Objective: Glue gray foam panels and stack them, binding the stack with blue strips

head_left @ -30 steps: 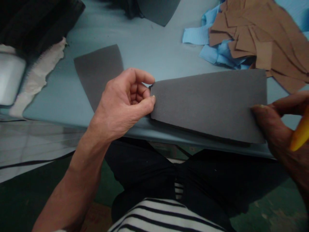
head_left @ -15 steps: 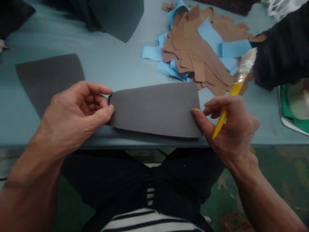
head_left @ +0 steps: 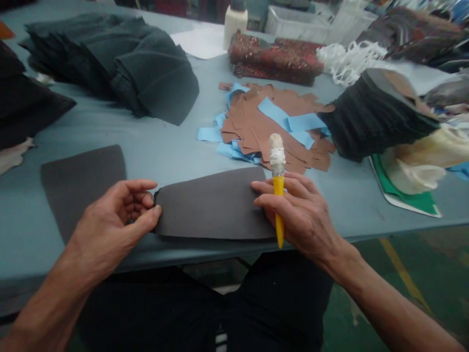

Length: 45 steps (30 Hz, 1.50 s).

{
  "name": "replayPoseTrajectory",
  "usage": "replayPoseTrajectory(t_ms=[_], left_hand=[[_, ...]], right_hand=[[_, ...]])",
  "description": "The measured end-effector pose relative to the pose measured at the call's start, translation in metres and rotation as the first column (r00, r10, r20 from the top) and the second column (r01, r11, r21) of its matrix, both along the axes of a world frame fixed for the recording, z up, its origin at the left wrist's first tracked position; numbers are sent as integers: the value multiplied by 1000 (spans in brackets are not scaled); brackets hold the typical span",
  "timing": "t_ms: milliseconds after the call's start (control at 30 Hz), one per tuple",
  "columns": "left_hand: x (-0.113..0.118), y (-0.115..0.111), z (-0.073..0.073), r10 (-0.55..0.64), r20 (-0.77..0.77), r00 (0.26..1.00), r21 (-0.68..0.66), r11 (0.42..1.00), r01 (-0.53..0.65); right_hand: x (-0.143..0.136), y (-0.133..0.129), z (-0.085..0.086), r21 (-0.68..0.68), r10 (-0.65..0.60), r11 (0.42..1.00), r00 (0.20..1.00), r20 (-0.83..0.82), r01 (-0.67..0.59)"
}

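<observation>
A dark grey flat piece [head_left: 212, 208], tapering to the left, lies near the table's front edge. My left hand [head_left: 117, 215] pinches its narrow left end between thumb and fingers, where a dark edge shows. My right hand [head_left: 304, 210] is closed round a yellow-handled brush [head_left: 279, 195], bristles up and coated with something whitish. That hand's fingertips rest on the wide right end of the piece. Left of it, partly behind my left hand, lies another grey piece [head_left: 84, 178].
Brown and blue strips [head_left: 252, 117] lie heaped beyond the piece. Dark stacked pieces [head_left: 146, 73] stand back left, another dark stack [head_left: 381, 115] at right. Nearby are a green sheet [head_left: 414, 193], white cords [head_left: 351, 58], a reddish speckled roll [head_left: 274, 58] and a cream bottle [head_left: 235, 27].
The view has tilted up, showing more of the table's far side. My right hand has turned, bringing the brush from slanted to nearly upright over the piece's right end. My left hand keeps its pinch.
</observation>
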<state>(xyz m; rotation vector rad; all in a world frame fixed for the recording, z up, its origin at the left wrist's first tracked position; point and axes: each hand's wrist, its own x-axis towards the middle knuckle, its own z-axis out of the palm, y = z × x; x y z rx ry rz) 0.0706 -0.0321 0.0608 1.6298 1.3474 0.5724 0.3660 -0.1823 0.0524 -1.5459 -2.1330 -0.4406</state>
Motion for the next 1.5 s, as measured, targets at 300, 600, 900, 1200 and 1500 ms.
replayPoseTrajectory(t_ms=[300,600,900,1200,1500], left_hand=[[0,-2,5,-8,3,1000,3,1000,8],[-10,1,13,-63,-198,978,188,977,101],[45,-47,26,-398,-392,829,618,553,558],[86,-69,2,-377,-532,758,554,522,648],[82,-70,-9,-256,-579,774,584,532,613]], right_hand=[[5,-1,-1,-37,32,999,999,-6,-32],[8,1,-1,-20,59,998,997,41,-58],[5,1,-1,-32,71,997,997,28,-70],[10,1,-1,-20,136,991,989,50,-135],[9,1,2,-39,109,993,993,34,-108]])
